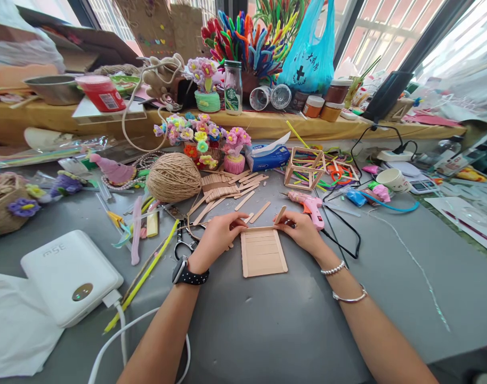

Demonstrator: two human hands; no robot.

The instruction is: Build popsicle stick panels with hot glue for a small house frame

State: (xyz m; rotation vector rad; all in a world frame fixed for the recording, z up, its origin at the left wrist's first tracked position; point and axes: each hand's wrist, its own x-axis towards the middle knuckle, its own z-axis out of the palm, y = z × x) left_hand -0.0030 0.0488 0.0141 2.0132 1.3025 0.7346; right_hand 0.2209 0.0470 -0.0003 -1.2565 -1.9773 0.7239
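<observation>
A flat, square panel of craft sticks [263, 253] lies on the grey table, with strips along its side edges and a stick across its far edge. My left hand [223, 237] is closed, thumb and fingers pinching the panel's far left corner. At the far right corner, my right hand [299, 230] is closed with its fingertips against the edge. A short craft stick [281, 214] slants up from between its fingers. Loose craft sticks [260, 212] lie just beyond the panel. Right of them is a pink glue gun [312, 208]. Scissors [183, 246] lie beside my left wrist.
A ball of twine [174, 177], a blue tissue pack [267, 156] and a stick-built frame [305, 168] stand behind. A white power bank [71, 277] with a cable sits at the left. The glue gun's black cord [358, 240] loops at the right.
</observation>
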